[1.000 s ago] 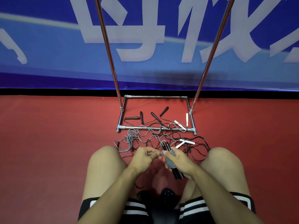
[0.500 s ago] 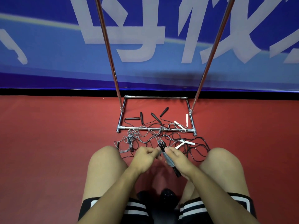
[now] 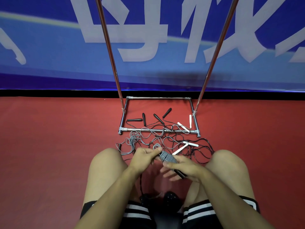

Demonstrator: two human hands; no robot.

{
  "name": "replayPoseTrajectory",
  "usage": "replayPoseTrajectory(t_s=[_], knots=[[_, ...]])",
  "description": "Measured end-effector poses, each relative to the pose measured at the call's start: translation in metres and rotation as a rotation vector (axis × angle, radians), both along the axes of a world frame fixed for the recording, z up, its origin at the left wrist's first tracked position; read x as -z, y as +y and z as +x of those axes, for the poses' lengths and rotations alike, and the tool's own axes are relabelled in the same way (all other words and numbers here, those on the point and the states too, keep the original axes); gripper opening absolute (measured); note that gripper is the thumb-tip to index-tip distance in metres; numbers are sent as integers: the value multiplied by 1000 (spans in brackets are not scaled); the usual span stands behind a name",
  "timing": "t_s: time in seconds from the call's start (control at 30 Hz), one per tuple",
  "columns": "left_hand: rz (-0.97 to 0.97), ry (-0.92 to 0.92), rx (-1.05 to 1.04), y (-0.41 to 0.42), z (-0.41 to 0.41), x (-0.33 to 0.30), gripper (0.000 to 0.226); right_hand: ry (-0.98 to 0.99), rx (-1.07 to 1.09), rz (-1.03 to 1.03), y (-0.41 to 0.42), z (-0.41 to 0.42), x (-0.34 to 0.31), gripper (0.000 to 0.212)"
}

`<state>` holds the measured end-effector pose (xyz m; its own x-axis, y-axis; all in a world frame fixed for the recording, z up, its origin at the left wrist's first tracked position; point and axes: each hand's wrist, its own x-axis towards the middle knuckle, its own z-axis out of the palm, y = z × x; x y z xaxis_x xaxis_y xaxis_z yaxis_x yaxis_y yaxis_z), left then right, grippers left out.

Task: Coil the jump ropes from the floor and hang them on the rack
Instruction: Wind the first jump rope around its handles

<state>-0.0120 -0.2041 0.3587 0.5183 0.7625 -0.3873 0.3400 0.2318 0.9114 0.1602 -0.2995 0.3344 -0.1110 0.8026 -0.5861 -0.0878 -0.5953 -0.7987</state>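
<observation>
Nearest the camera are black shorts (image 3: 137, 212) with white stripes and two dark shoes (image 3: 170, 198) on the floor between the bare knees. Above them the left hand (image 3: 143, 158) pinches the grey cord of a jump rope, fingers curled round the upper end of a grey coiled bundle (image 3: 166, 158). The right hand (image 3: 183, 167) holds the bundle's lower end with thumb laid over it and fingers curled under; dark handles (image 3: 179, 174) stick out beneath the palm. A thin dark cord (image 3: 140, 182) hangs from the hands toward the shoes.

Just beyond the hands, between the knees, lies a tangle of ropes (image 3: 165, 141) on the red floor (image 3: 57, 146): grey loops on the left, black cord spreading to the right, with two white handles (image 3: 184, 147) crossing in it. The tangle runs over the near bar of the rack's base, so cords lie across the metal there. Inside the base frame (image 3: 158, 129) rest four black handles (image 3: 153, 117) fanned apart and two more white handles (image 3: 185, 124) near the right corner.

Two chrome rack uprights (image 3: 112, 55) rise from the base sides and leave the top of the view, leaning outward. Behind runs a black strip at the floor's edge, then a blue banner (image 3: 49, 47) with large pale characters
</observation>
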Motion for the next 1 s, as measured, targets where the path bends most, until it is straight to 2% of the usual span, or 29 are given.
replayPoseTrajectory(t_s=[0.07,0.17,0.27,0.4,0.47,0.63,0.73,0.8,0.87,0.93,1.0], knots=[[19,-17,7,4,-5,-2,40,121,-41,-12,-1,1,-2,53],[31,-50,31,5,-9,-2,42,212,7,7,-1,1,-4,57],[58,-48,71,6,-11,3,39,303,-41,-12,-5,0,-10,55],[46,-36,64,5,-8,1,36,109,26,119,-6,-6,-5,48],[-20,-31,56,1,-3,-3,38,65,68,179,-5,-8,0,43],[-240,68,21,4,2,6,68,-7,129,181,-4,-11,2,37],[-425,157,182,6,3,11,77,34,264,157,-2,-8,1,32],[-466,185,253,3,3,13,71,85,348,128,2,-2,-3,28],[-440,166,258,1,4,16,58,222,424,80,5,4,-5,28],[-403,107,241,1,3,19,49,371,496,17,8,8,-3,39],[-366,34,211,0,3,21,42,410,542,-6,10,10,-1,44]])
